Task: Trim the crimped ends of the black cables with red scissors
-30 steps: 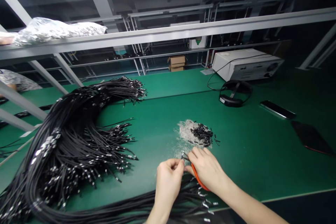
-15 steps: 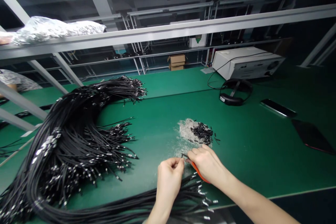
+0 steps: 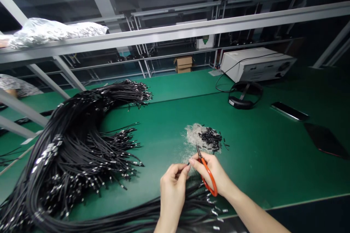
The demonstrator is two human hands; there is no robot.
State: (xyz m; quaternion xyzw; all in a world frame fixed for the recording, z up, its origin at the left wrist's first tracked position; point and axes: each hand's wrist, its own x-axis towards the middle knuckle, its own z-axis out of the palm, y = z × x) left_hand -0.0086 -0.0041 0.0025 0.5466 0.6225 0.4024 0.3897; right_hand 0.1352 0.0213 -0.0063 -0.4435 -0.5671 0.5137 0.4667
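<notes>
Orange-handled cutters (image 3: 207,169) have swung round since the earlier frame: blades then angled in at the left fingertips, now turned away, tips up toward the scrap pile, more of the handle exposed. Right fingertips have come in to the work instead.

Left hand (image 3: 172,189), lower centre: thumb and forefinger pinched on a dark cable end (image 3: 188,163). Right hand (image 3: 217,174), just beside it: closed round the cutters, thumb and forefinger brought together at the same cable end; cannot tell whether they grip it.

Cable end sits between the two hands, lower centre of the frame. Bundle of black cables (image 3: 123,211) runs below, along the bottom edge. Larger cable heap (image 3: 79,116) at left. Black offcuts (image 3: 212,138) lie against pale fluff (image 3: 194,135) on the green table (image 3: 164,113), just above the hands.

Step in hand, as judged: finger work on the cable end, cutters parked in the palm. Next move seems to call for a steady left pinch and a light right-hand pull, blades clear of fingers.
</notes>
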